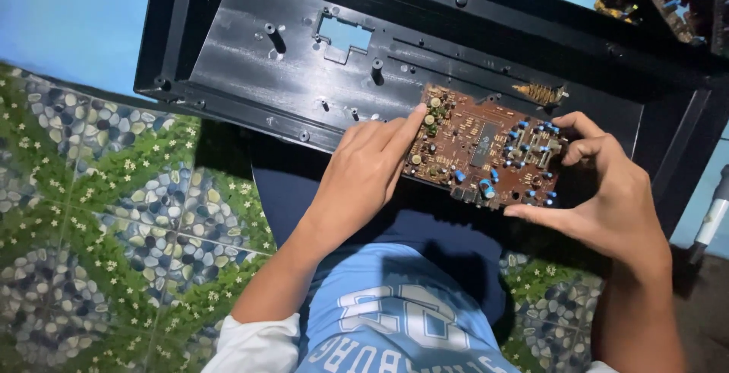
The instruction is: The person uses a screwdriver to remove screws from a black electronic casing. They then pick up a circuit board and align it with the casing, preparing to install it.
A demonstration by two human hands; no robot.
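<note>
Head view: brown circuit board (pixel 484 153) held over the near edge of a black plastic casing (pixel 304 54), above the person's lap. Left hand (pixel 364 172) lies on the board's left end, fingers (pixel 410 126) stretched along its edge, holding it. Right hand (pixel 607 183) clasps the right end, thumb below and fingertips curled over the top corner. Blue and silver parts stud the board face; a small coil (pixel 541 93) sits just behind it. Patterned pebble floor (pixel 99 191) to the left

Judgement: board looks light, stiff, fragile; best gripped by bare edges, never by the components
</note>
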